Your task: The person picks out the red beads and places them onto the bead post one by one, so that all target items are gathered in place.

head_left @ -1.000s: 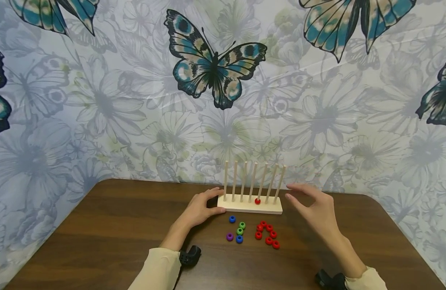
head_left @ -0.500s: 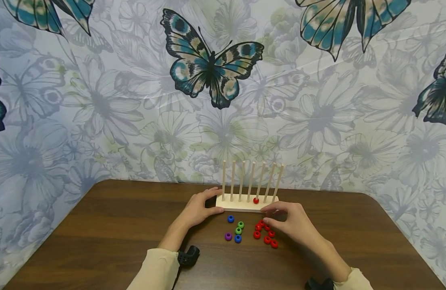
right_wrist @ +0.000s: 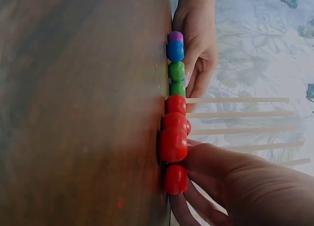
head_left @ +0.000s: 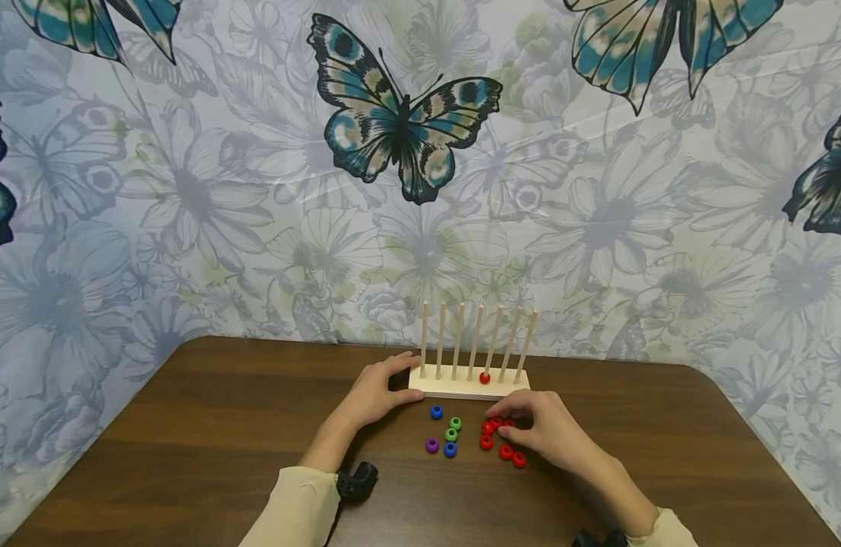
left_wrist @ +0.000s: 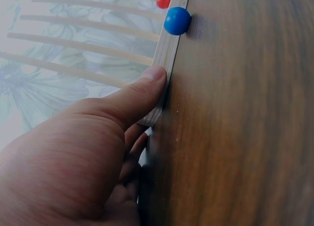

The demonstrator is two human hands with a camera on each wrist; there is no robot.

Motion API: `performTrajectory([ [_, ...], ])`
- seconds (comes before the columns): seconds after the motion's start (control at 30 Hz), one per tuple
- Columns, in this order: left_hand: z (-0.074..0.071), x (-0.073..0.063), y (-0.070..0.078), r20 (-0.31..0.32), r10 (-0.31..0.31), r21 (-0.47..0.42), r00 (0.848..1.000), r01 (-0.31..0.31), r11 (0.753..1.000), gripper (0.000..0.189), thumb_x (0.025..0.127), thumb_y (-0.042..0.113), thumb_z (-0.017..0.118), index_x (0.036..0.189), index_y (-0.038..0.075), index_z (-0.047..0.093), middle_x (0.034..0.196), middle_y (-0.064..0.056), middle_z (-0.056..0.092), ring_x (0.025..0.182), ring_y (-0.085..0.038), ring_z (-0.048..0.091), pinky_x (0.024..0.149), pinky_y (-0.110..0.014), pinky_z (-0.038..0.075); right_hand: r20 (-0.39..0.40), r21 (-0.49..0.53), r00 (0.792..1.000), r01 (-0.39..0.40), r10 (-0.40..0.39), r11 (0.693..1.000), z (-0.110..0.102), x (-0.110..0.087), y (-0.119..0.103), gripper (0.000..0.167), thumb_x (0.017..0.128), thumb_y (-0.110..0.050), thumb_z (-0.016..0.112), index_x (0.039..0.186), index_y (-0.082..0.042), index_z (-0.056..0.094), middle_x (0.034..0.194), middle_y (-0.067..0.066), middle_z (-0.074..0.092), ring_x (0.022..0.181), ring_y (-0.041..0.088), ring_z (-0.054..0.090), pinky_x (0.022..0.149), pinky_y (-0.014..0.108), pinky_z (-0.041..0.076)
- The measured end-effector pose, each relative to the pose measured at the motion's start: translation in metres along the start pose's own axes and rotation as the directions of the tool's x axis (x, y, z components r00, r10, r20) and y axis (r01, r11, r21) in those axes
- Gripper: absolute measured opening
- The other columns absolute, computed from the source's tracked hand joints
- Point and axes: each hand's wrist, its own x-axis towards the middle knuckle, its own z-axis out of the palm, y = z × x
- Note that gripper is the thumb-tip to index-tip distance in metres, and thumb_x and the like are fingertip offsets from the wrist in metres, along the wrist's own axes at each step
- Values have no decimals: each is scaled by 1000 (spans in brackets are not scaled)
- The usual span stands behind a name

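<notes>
The left hand pinches the left end of the wooden peg stand near the far edge of the desk; a red bead sits low on one peg. In front, the right hand curves thumb and forefinger about loose red beads, though whether they pinch one I cannot tell. Green beads lie to their left.

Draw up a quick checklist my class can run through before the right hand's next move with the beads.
1. Peg board held: ok; the left hand grips its left end.
2. Board resting on the table: ok.
3. Threaded red bead fully down: ok; it sits at the foot of the fifth peg from the left.
4. Right hand pinching a bead: cannot tell; it is at the loose red beads.
5. Blue beads side by side: not ok; green beads lie between them.
</notes>
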Motion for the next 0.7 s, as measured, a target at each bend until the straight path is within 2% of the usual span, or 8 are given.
performTrajectory([
  [0.3, 1, -1, -1, -8, 9, 1, 1000, -9, 1000, 60, 92, 30, 84, 146, 16, 65, 159, -14, 53, 150, -40, 45, 122, -61, 37, -105, -20, 994, 4, -6, 1000, -3, 0, -2, 23, 87, -4, 86, 106, -16, 82, 103, -8, 78, 91, 12, 75, 83, 34, 63],
  [0.43, 1, 0, 0, -10, 11, -6, 1000, -11, 1000, 60, 92, 31, 84, 146, 15, 65, 159, -14, 53, 150, -40, 45, 122, -61, 36, -157, -24, 988, 7, -10, 1000, -5, 1, -4, 25, 86, -3, 87, 107, -15, 82, 103, -10, 79, 92, 9, 76, 83, 35, 64],
  [0.7, 0, -1, 1, -11, 15, 6, 1000, -15, 1000, 60, 91, 30, 84, 146, 15, 65, 159, -15, 53, 149, -40, 46, 120, -61, 38, -250, -20, 964, 87, -89, 996, -7, 5, -8, 23, 86, -1, 86, 107, -11, 82, 100, -6, 78, 85, 5, 75, 77, 37, 65],
])
